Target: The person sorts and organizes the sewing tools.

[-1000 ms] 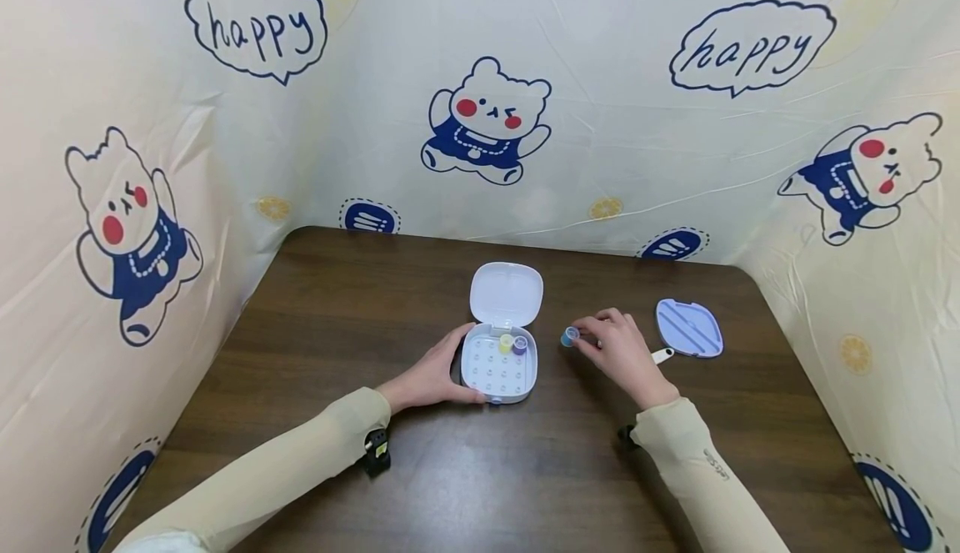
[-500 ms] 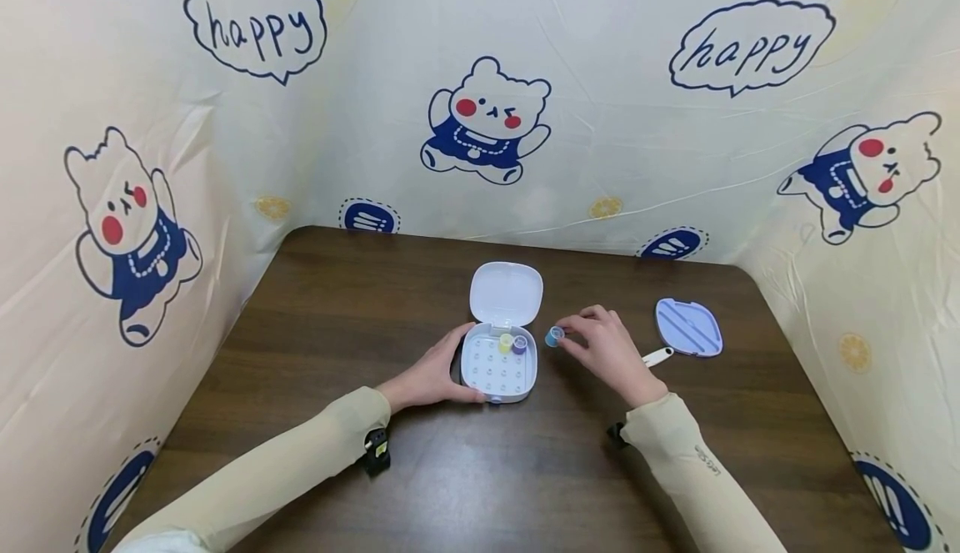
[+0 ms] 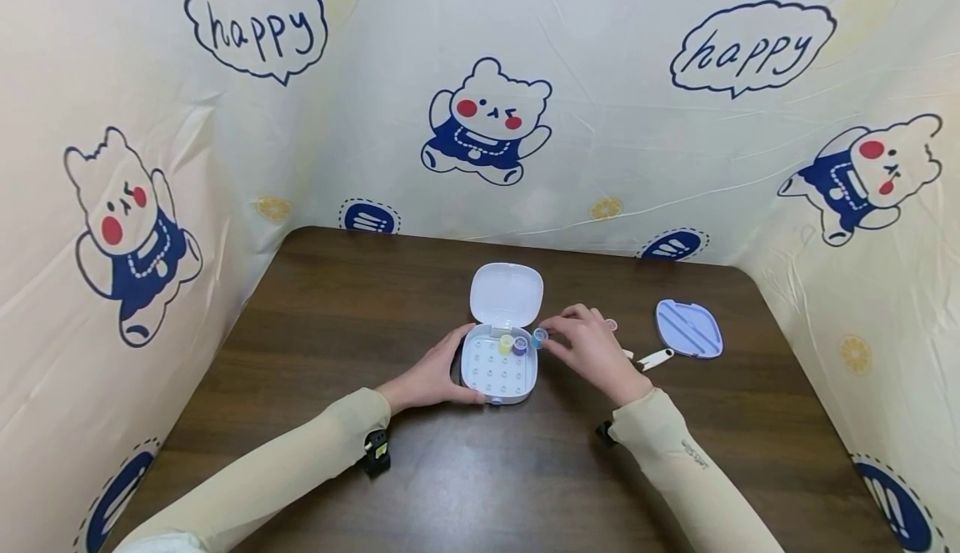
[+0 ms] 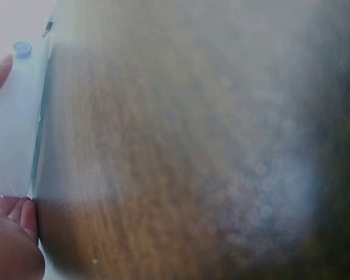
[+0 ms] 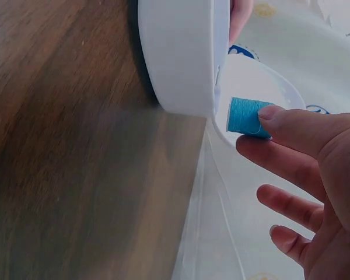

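Observation:
A small white sewing box [image 3: 517, 397] stands on the table with its lid [image 3: 506, 293] tipped back. Rows of short pegs line its inside, where a yellow thread spool [image 3: 506, 343] and a purple thread spool [image 3: 520, 345] stand side by side near the back. My left hand [image 3: 429, 379] grips the box's left side, thumb at the front by the round button [image 4: 22, 49]. Between thumb and index finger, my right hand [image 3: 592, 354] pinches a blue thread spool [image 5: 244, 115] at the box's right rim; its other fingers are spread slightly.
To the right of the right hand lies a lilac grooved tray [image 3: 688, 329]. A small tool with a white handle [image 3: 657, 359] lies beside it, and a pale pink round piece [image 3: 611, 324] shows behind the hand. Printed cloth [image 3: 600, 136] walls the table's back and sides.
My right hand has carried the blue thread spool leftward to the box's right rim, uncovering the pale pink piece and more of the white-handled tool. The left hand has stayed on the box.

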### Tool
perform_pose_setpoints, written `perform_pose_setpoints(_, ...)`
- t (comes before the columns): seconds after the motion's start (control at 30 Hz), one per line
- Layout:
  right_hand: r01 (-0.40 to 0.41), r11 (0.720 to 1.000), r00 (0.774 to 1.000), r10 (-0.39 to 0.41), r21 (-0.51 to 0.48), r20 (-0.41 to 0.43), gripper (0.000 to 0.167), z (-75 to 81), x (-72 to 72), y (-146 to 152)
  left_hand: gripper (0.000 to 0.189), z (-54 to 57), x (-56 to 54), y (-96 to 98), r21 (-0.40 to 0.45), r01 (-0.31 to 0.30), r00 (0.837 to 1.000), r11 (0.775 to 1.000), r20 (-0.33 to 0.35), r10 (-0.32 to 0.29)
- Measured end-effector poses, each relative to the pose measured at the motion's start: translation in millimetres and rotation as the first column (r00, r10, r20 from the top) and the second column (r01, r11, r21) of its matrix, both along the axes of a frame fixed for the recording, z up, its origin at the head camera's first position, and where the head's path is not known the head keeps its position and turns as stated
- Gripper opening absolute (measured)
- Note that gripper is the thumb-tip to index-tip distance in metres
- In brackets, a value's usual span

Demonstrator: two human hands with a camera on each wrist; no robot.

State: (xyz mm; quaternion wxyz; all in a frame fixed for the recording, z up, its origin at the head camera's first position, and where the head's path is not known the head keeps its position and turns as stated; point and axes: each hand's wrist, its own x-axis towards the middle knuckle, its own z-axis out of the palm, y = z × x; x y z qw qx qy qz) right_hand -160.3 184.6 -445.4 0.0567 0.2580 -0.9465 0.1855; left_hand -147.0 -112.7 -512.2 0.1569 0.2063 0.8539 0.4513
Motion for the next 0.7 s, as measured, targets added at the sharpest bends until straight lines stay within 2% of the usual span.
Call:
perform_pose_setpoints(0.27,-0.041,0.999,0.999,0.041,-0.004,-0.006,0.024,0.8,-3.0,-10,0.122,-0.2,0.5,-0.3,0.008,0.003,1.000,1.000,-0.001,-0.003)
perform_pose_setpoints(0.5,-0.086,0.996,0.995,0.086,-0.002,-0.049,0.022,-1.1,-5.4,-20,0.122,-3.6,-1.0,-0.3,0.011,0.011,1.000,1.000,-0.011,-0.011)
perform_pose_setpoints(0.7,-0.086,0.996,0.995,0.086,-0.002,-0.045,0.025,-1.5,-7.0,-27,0.122,-1.1,-0.4,-0.1,0.024,0.008,1.000,1.000,-0.020,-0.007)
